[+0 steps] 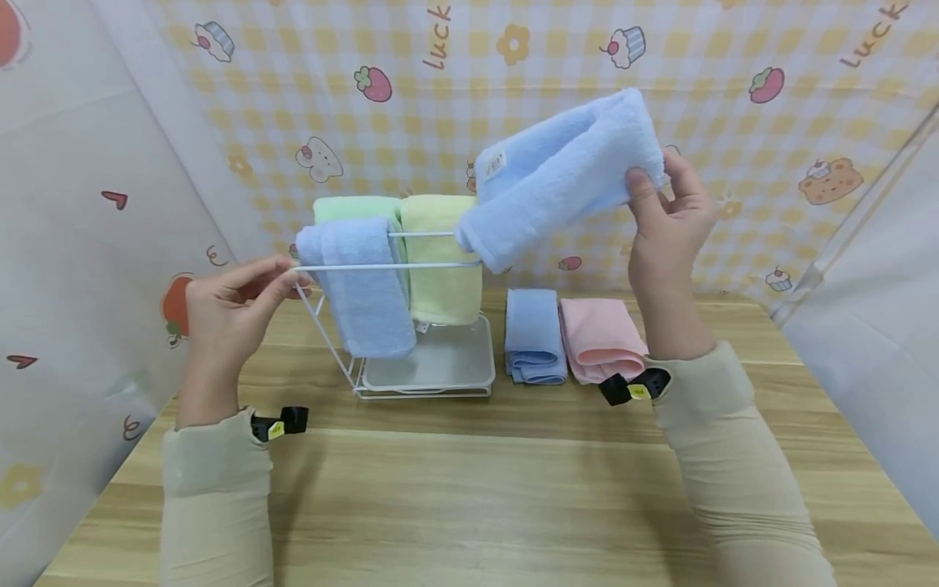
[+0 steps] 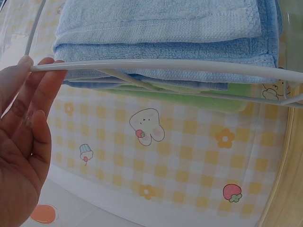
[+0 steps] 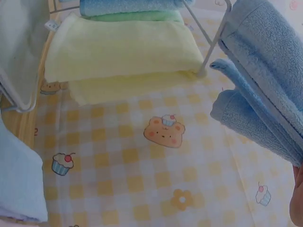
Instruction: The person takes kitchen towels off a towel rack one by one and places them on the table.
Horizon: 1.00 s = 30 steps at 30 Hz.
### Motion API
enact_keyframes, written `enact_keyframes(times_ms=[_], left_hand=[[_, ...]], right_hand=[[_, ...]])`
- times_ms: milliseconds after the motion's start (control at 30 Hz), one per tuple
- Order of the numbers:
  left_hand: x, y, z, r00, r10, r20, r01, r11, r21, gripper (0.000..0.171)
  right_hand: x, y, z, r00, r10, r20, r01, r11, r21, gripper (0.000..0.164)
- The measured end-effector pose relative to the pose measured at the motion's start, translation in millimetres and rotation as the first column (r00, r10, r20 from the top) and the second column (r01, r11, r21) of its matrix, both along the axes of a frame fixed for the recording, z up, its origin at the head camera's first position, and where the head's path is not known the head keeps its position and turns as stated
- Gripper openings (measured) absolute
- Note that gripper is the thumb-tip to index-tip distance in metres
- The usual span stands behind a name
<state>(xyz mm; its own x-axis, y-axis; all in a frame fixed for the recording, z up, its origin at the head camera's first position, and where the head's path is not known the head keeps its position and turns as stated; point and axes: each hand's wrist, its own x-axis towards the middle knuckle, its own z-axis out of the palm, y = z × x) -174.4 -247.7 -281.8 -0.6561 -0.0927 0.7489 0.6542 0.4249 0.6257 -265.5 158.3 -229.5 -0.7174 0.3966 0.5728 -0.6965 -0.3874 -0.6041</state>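
Note:
At the left end of a white wire rack (image 1: pixel 381 267), my left hand (image 1: pixel 231 322) pinches the top corner between thumb and fingers. My right hand (image 1: pixel 671 220) grips one end of a folded light blue towel (image 1: pixel 579 167) with a white tag. Its other end is at the rack's upper right; the right wrist view shows this towel's folded layers (image 3: pixel 265 71). A second blue towel (image 1: pixel 367 293) hangs over the rack's front left. Behind it hang a green towel (image 1: pixel 355 207) and, to its right, a yellow towel (image 1: pixel 443 293).
A pale tray (image 1: pixel 458 359) sits in the rack's base. To the right, a folded blue cloth (image 1: pixel 531 326) and a folded pink cloth (image 1: pixel 597 326) lie side by side on the wooden table (image 1: pixel 469 497). A patterned yellow-check backdrop (image 1: pixel 557 49) stands behind.

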Motion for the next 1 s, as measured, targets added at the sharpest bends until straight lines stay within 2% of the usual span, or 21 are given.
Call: enact_keyframes(times_ms=[133, 267, 433, 633, 800, 900, 1000], left_hand=[[-0.7, -1, -0.4, 1.000, 0.002, 0.009, -0.002, 1.000, 0.001, 0.016], [-1.1, -2, -0.8, 1.000, -0.001, 0.011, 0.001, 1.000, 0.000, 0.015], [-0.6, -1, -0.2, 1.000, -0.001, 0.007, 0.001, 1.000, -0.007, 0.015], [-0.3, -1, -0.2, 1.000, -0.019, -0.008, 0.019, 1.000, -0.004, 0.014], [-0.4, 1, 0.3, 0.999, -0.034, -0.014, 0.034, 0.999, 0.007, 0.013], [-0.3, 1, 0.2, 1.000, -0.026, -0.015, 0.027, 1.000, 0.009, 0.013], [-0.3, 1, -0.3, 0.999, -0.041, -0.018, 0.042, 0.999, 0.034, 0.013]], right_hand=[[1.1, 12, -2.1, 0.999, 0.003, 0.038, -0.001, 0.999, -0.042, 0.022], [2.1, 24, -8.0, 0.998, -0.017, 0.057, 0.018, 1.000, -0.013, 0.021], [4.1, 42, -20.6, 0.997, -0.060, 0.054, 0.054, 0.993, 0.103, 0.020], [8.2, 71, -36.8, 0.998, -0.061, 0.024, 0.054, 0.977, 0.208, 0.021], [15.2, 99, -43.8, 0.999, -0.045, -0.021, 0.050, 0.943, 0.330, 0.020], [23.7, 115, -45.3, 0.999, -0.044, 0.015, 0.035, 0.918, 0.395, 0.021], [32.0, 129, -46.8, 0.998, -0.023, 0.050, 0.000, 0.907, 0.421, 0.024]])
